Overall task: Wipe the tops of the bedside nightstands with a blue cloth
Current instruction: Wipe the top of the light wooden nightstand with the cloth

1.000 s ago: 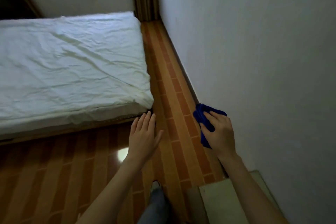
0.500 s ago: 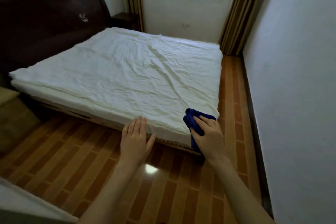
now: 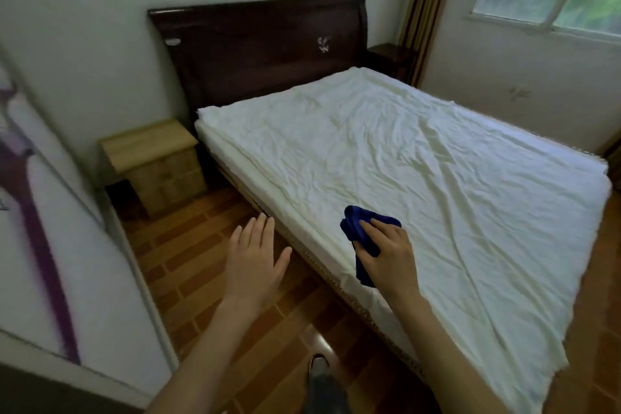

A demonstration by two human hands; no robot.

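My right hand (image 3: pixel 389 254) grips a bunched blue cloth (image 3: pixel 361 233) in the air over the near edge of the bed. Beside it my left hand (image 3: pixel 255 257) is held out flat above the floor, fingers straight, holding nothing. A light wooden nightstand (image 3: pixel 151 146) stands at the bed's left side against the wall, well ahead of both hands. On the far side of the bed, by the curtain, a dark nightstand (image 3: pixel 391 55) shows only its top corner.
A white-sheeted bed (image 3: pixel 420 171) with a dark headboard (image 3: pixel 262 44) fills the middle. A white wardrobe front with a purple pattern (image 3: pixel 43 212) lines the left. A strip of brown tiled floor (image 3: pixel 188 245) runs between them toward the light nightstand. My foot (image 3: pixel 317 366) shows below.
The view has swung left, from the wall and bed foot to the headboard and the light nightstand. Both hands keep their pose, the right still holding the cloth.
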